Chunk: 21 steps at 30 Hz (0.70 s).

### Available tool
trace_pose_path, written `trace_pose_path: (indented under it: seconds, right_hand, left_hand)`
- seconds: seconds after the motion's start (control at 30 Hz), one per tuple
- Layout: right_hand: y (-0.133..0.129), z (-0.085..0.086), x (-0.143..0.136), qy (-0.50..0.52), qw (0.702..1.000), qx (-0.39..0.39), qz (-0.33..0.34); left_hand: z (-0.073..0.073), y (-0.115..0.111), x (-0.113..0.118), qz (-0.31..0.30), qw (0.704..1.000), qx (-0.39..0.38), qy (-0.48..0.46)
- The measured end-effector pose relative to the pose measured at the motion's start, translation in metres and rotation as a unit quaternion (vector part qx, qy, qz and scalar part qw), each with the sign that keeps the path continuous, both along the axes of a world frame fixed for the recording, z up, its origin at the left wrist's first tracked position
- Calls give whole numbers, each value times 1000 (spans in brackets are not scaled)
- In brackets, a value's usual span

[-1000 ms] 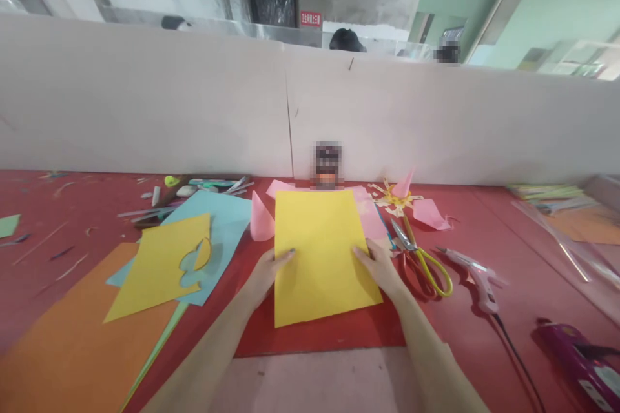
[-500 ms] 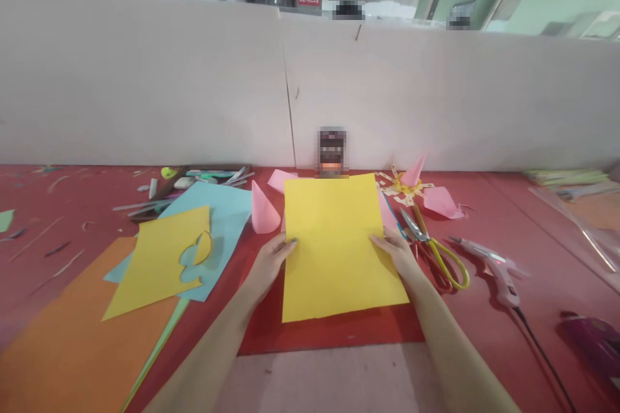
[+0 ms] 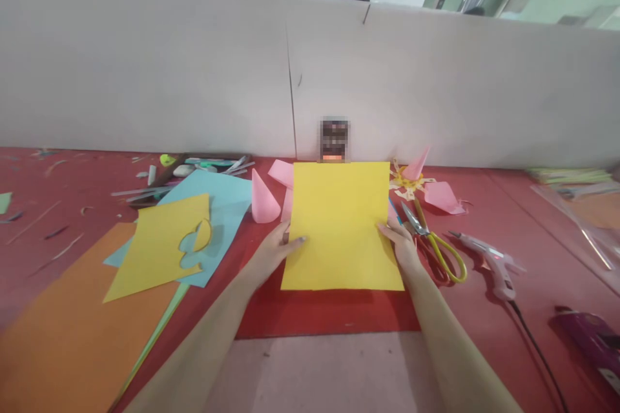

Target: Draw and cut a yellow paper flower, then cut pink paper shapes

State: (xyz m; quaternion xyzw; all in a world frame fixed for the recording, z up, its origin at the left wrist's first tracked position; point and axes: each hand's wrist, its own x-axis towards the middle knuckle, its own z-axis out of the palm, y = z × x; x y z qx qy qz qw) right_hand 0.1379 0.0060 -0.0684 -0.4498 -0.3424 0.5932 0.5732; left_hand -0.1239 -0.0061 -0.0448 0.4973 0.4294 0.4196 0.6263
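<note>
I've got both hands on the yellow sheet (image 3: 341, 226), and it sits square in front of me, right between them. My left hand (image 3: 268, 255) is clamped on the left edge, thumb over the top face; my right hand (image 3: 404, 248) pinches the opposite edge, its thumb also on top. The fingers underneath are mostly hidden.

Here's the relation that counts: the sheet's long axis seems to run away from me, the short near edge facing my body, so the grip is across its width. Neither hand is nearer; each is touching its own side. The near edge hangs over the red mat (image 3: 329, 313), though I can't tell whether the paper rests on anything.

Just beyond my left hand, a pink cone (image 3: 263, 201) stands upright on the surface (image 3: 523, 226). On the right, just beside my hand, lie the scissors (image 3: 427, 232), with the glue gun (image 3: 494, 261) farther out.
</note>
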Motion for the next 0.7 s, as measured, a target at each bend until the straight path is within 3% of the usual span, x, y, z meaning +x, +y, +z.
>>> trace_pose_path:
  seconds: [0.13,0.2,0.3,0.43,0.57,0.7]
  right_hand:
    - [1,-4,-2,-3,997,5,-75]
    - [2,-5,-2,-7,996,3,-90]
    - [2,-5,-2,0,996,10,-85]
    - [0,-2,-3,-5,999,25,-38]
    - [0,2,-1,-13,1000,-1,9]
    - [0,6,-1,-33,999,-20,2]
  left_hand:
    - [8,-1,-2,-88,996,8,1]
    - [8,0,-5,-103,995,15,-1]
    - [5,0,-8,-87,996,21,8]
    - [1,0,-7,-51,997,-31,-42]
    - [3,1,-5,20,995,-58,-83]
    - [6,3,-6,42,995,-67,-57]
